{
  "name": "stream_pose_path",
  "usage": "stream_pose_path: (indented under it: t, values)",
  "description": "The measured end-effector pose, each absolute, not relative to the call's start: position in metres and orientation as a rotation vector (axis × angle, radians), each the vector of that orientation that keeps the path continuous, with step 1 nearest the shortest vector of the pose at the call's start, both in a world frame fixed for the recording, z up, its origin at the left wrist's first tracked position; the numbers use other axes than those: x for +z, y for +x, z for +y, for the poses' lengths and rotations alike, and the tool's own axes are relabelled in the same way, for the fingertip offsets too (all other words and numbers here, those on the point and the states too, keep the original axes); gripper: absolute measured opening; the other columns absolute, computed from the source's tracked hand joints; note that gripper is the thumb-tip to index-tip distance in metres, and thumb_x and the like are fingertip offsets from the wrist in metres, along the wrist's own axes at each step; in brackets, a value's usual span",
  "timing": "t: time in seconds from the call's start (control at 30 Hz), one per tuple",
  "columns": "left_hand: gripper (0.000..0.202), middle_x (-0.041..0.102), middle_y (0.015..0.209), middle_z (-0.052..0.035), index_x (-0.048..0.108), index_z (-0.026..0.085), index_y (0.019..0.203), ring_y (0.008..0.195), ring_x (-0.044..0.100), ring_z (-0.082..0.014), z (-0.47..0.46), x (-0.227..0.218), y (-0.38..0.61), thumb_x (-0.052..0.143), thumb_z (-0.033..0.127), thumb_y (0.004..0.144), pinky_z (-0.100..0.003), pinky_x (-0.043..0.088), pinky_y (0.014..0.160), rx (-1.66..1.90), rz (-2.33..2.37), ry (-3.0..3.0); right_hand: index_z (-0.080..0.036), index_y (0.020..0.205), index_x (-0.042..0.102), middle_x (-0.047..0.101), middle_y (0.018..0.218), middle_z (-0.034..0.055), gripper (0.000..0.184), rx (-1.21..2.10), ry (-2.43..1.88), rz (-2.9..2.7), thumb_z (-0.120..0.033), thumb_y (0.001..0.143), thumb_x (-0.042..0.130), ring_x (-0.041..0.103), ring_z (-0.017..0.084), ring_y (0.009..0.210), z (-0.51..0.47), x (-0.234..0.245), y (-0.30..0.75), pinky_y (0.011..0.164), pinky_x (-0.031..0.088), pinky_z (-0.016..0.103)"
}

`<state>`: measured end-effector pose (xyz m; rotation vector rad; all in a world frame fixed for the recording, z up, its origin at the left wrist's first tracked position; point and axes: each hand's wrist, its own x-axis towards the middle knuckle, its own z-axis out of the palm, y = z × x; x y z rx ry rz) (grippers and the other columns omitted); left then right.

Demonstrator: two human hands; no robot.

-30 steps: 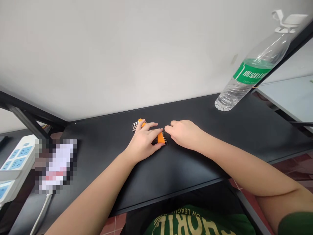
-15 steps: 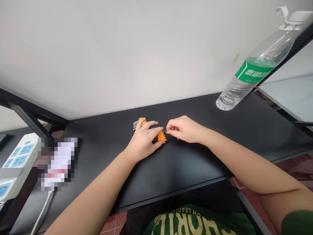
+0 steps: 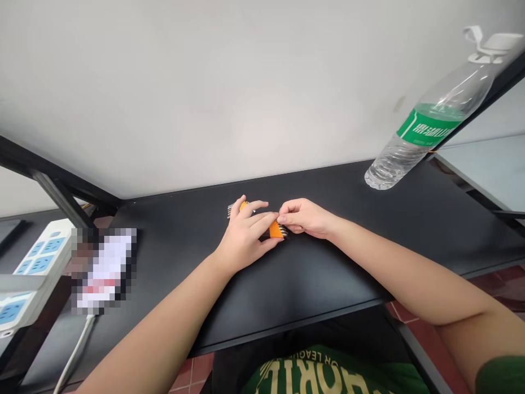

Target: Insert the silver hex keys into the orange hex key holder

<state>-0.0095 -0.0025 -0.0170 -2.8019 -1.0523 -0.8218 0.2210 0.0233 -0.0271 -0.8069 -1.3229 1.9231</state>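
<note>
An orange hex key holder point(image 3: 276, 229) lies on the black desktop with several metal keys sticking out of both ends. My left hand point(image 3: 245, 235) grips it from above, thumb along the near edge and fingers over the top, hiding its middle. Silvery key ends point(image 3: 231, 210) show past the fingers on the left. At the holder's right end, my right hand point(image 3: 304, 218) pinches a thin hex key between thumb and forefinger, close against the orange plastic. The fingertips hide most of that key.
A large water bottle point(image 3: 426, 126) with a green label stands at the back right by the wall. To the left are a white power strip point(image 3: 41, 262), a blurred-out phone point(image 3: 106, 268) and its white cable point(image 3: 76, 353). The black desktop point(image 3: 287, 306) ends just before my body.
My right hand has moved left, up against the holder, and the thin key between them is now mostly hidden. My left hand keeps its hold. The whole view has shifted slightly.
</note>
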Motion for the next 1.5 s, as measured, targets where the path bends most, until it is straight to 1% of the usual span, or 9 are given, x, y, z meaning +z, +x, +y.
stream_pose_path:
  t: [0.23, 0.37, 0.53, 0.73, 0.9, 1.03, 1.1, 1.3, 1.5]
  values:
    - [0.021, 0.078, 0.096, -0.0021, 0.071, 0.027, 0.110, 0.121, 0.065, -0.0264, -0.006, -0.015, -0.005, 0.070, 0.041, 0.094, -0.056, 0.025, 0.126, -0.916, -1.007, -2.818, -0.017, 0.079, 0.060, 0.062, 0.066, -0.0024, 0.041, 1.989, -0.729, -1.424, -0.047, 0.080, 0.088, 0.053, 0.009, 0.057, 0.020, -0.024, 0.219, 0.051, 0.040, 0.021]
    - [0.029, 0.075, 0.104, -0.0066, 0.073, 0.027, 0.109, 0.119, 0.064, -0.0287, -0.005, -0.014, -0.002, 0.072, 0.050, 0.091, -0.055, 0.033, 0.122, -0.954, -1.076, -2.792, -0.016, 0.088, 0.064, 0.067, 0.072, 0.0003, 0.040, 2.079, -0.695, -1.412, -0.052, 0.085, 0.082, 0.065, 0.013, 0.061, 0.018, -0.022, 0.219, 0.053, 0.049, 0.023]
    - [0.039, 0.071, 0.123, -0.0099, 0.070, 0.028, 0.127, 0.126, 0.059, -0.0301, 0.000, -0.020, -0.003, 0.070, 0.046, 0.094, -0.052, 0.042, 0.113, -0.924, -1.126, -2.843, -0.015, 0.099, 0.068, 0.070, 0.079, 0.0019, 0.036, 2.019, -0.785, -1.473, -0.049, 0.090, 0.077, 0.070, 0.014, 0.062, 0.019, -0.022, 0.219, 0.057, 0.058, 0.027]
    - [0.059, 0.062, 0.143, -0.0111, 0.054, 0.027, 0.148, 0.137, 0.052, -0.0316, 0.007, -0.028, -0.008, 0.068, 0.046, 0.094, -0.053, 0.041, 0.116, -0.869, -1.221, -2.886, -0.016, 0.084, 0.062, 0.070, 0.072, 0.0042, 0.035, 1.813, -0.978, -1.519, -0.048, 0.088, 0.077, 0.072, 0.018, 0.065, 0.019, -0.026, 0.216, 0.056, 0.059, 0.028]
    - [0.065, 0.057, 0.149, -0.0136, 0.051, 0.021, 0.149, 0.144, 0.045, -0.0371, 0.016, -0.023, -0.023, 0.067, 0.048, 0.092, -0.059, 0.036, 0.119, -0.873, -1.556, -2.579, -0.018, 0.091, 0.065, 0.069, 0.073, 0.0032, 0.026, 1.372, -1.223, -1.747, -0.044, 0.095, 0.066, 0.063, 0.015, 0.059, 0.027, -0.023, 0.231, 0.058, 0.054, 0.029]
    - [0.068, 0.052, 0.154, -0.0166, 0.047, 0.020, 0.152, 0.147, 0.040, -0.0436, 0.024, -0.024, -0.034, 0.062, 0.043, 0.090, -0.065, 0.036, 0.116, -0.742, -1.888, -2.407, -0.019, 0.093, 0.073, 0.068, 0.091, 0.0061, 0.019, 0.534, -1.273, -2.104, -0.033, 0.097, 0.061, 0.060, 0.016, 0.073, 0.037, -0.022, 0.252, 0.069, 0.048, 0.030]
    - [0.071, 0.052, 0.155, -0.0180, 0.044, 0.019, 0.153, 0.148, 0.039, -0.0442, 0.027, -0.028, -0.036, 0.061, 0.036, 0.086, -0.066, 0.036, 0.116, -0.662, -1.948, -2.422, -0.020, 0.103, 0.075, 0.067, 0.100, 0.0067, 0.021, 0.338, -1.330, -2.226, -0.031, 0.099, 0.057, 0.058, 0.015, 0.074, 0.043, -0.024, 0.260, 0.068, 0.044, 0.029]
    - [0.066, 0.064, 0.140, -0.0190, 0.045, 0.018, 0.151, 0.138, 0.052, -0.0407, 0.030, -0.037, -0.038, 0.058, 0.031, 0.088, -0.065, 0.041, 0.112, -0.594, -1.945, -2.497, -0.018, 0.111, 0.075, 0.065, 0.107, 0.0107, 0.025, 0.072, -1.592, -2.387, -0.027, 0.099, 0.054, 0.059, 0.021, 0.085, 0.058, -0.032, 0.265, 0.071, 0.043, 0.032]
    - [0.051, 0.069, 0.134, -0.0150, 0.051, 0.021, 0.145, 0.134, 0.055, -0.0381, 0.030, -0.037, -0.038, 0.056, 0.033, 0.095, -0.060, 0.043, 0.109, -0.618, -1.941, -2.493, -0.020, 0.109, 0.073, 0.071, 0.110, 0.0139, 0.023, 0.100, -1.091, -2.124, -0.034, 0.103, 0.055, 0.064, 0.028, 0.103, 0.005, 0.007, 0.257, 0.094, 0.050, 0.046]
